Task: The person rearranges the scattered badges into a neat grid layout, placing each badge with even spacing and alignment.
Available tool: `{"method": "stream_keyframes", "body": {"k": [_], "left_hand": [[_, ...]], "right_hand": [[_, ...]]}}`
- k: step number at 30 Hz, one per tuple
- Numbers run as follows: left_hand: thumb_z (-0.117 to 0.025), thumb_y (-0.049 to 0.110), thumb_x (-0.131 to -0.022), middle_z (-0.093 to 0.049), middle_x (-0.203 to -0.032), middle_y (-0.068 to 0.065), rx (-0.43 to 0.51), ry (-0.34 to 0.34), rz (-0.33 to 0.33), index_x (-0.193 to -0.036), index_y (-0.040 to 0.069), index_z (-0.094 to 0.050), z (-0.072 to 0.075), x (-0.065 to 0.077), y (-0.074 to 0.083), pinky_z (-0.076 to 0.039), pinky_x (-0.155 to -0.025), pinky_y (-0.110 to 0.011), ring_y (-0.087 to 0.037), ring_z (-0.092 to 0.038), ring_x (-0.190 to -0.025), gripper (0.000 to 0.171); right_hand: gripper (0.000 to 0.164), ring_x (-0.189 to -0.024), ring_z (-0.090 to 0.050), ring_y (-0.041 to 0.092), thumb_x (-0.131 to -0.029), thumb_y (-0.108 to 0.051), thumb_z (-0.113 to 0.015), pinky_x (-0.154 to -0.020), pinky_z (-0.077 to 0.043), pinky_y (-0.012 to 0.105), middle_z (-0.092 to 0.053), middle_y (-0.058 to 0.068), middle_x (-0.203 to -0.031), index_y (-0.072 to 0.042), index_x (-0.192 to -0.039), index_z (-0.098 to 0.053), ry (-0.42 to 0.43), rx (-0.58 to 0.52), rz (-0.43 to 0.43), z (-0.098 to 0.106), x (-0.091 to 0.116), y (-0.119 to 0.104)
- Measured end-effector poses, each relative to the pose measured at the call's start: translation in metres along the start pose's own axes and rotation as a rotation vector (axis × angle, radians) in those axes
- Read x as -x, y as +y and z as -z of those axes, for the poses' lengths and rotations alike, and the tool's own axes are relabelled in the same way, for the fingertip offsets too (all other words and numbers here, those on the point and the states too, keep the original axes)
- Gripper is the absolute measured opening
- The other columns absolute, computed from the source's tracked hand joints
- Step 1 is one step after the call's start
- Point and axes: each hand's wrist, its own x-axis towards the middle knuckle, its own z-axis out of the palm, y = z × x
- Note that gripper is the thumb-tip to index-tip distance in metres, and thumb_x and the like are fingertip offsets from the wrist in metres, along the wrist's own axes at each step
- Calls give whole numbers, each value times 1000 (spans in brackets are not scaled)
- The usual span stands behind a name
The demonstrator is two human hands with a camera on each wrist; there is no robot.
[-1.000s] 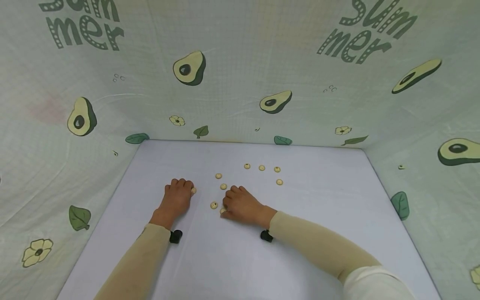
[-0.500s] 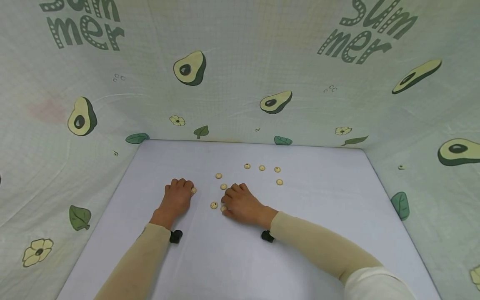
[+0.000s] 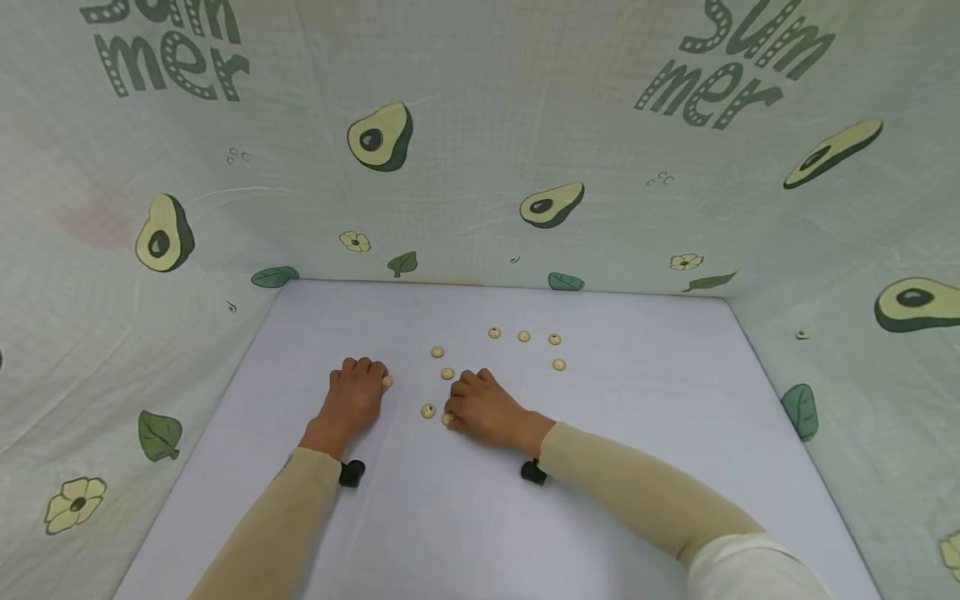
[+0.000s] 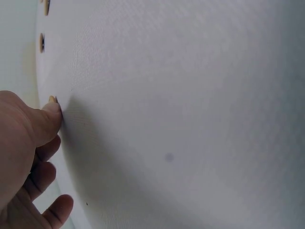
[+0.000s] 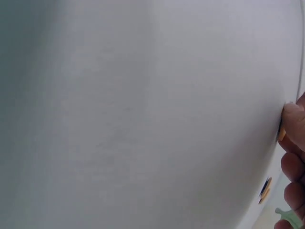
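Note:
In the head view my left hand [image 3: 356, 396] rests on the white tabletop, its thumb and fingers pinching a small round tan disc [image 3: 387, 381]. The left wrist view shows the thumb against that thin disc [image 4: 52, 99], with the other fingers curled below. Nearer the middle, my right hand [image 3: 486, 411] pinches another tan disc [image 3: 447, 419]. In the right wrist view the thumb lies on this disc [image 5: 282, 131] at the table surface. Just left of it lies a loose disc with a dark spot [image 3: 428, 411]. A second loose disc [image 3: 447, 373] sits beyond the right hand's fingers.
Farther back, several more discs form a loose arc, from the back-left disc [image 3: 437, 352] through the far disc [image 3: 523, 336] to the right-hand disc [image 3: 558, 364]. A pale cloth [image 3: 465, 150] printed with avocados and leaves rises behind the table [image 3: 645, 400] and along both sides.
My right hand has shifted very slightly, and the disc in its fingers has moved a little away from me and to the right. The left hand and loose discs stay put.

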Motion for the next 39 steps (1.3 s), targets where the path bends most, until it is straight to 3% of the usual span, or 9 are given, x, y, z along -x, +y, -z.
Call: {"method": "stream_keyframes", "body": {"k": [4,11,19,27,39], "left_hand": [[-62,18,-108,-63,-106,-16,-4,13,-6,-111,2,-65,0,1,-1,-46,-89,-59,-39,-53,-105,17],[-61,17,-108,-62,-106,-17,-5,5,-4,-113,1,-65,-2,1,-4,-45,-88,-59,-40,-53,-105,18],[-59,19,-109,-63,-106,-15,0,-6,5,-113,2,-65,-2,1,-5,-45,-90,-59,-39,-53,-106,18],[-61,19,-108,-62,-107,-16,-22,-11,-1,-115,2,-64,-6,-1,-7,-46,-89,-59,-38,-52,-105,19],[-61,19,-108,-63,-109,-17,-20,-12,-5,-116,1,-65,-2,-2,-3,-46,-89,-58,-39,-53,-105,20]], "right_hand": [[19,-99,-51,12,-99,-39,-75,-87,-38,34,-71,-9,-103,-24,-107,-81,-16,-46,-13,0,-4,2],[21,-96,-50,14,-95,-42,-74,-87,-39,34,-67,-8,-101,-22,-102,-76,36,34,6,-1,-8,9],[22,-95,-47,18,-94,-38,-69,-88,-37,37,-63,-4,-98,-17,-101,-72,82,67,-95,7,3,37],[22,-97,-46,20,-94,-33,-70,-92,-37,40,-64,-1,-101,-14,-104,-73,73,2,-194,13,26,71],[19,-100,-50,24,-92,-27,-72,-91,-38,43,-67,4,-107,-11,-102,-74,61,-14,-333,24,77,126]]}}
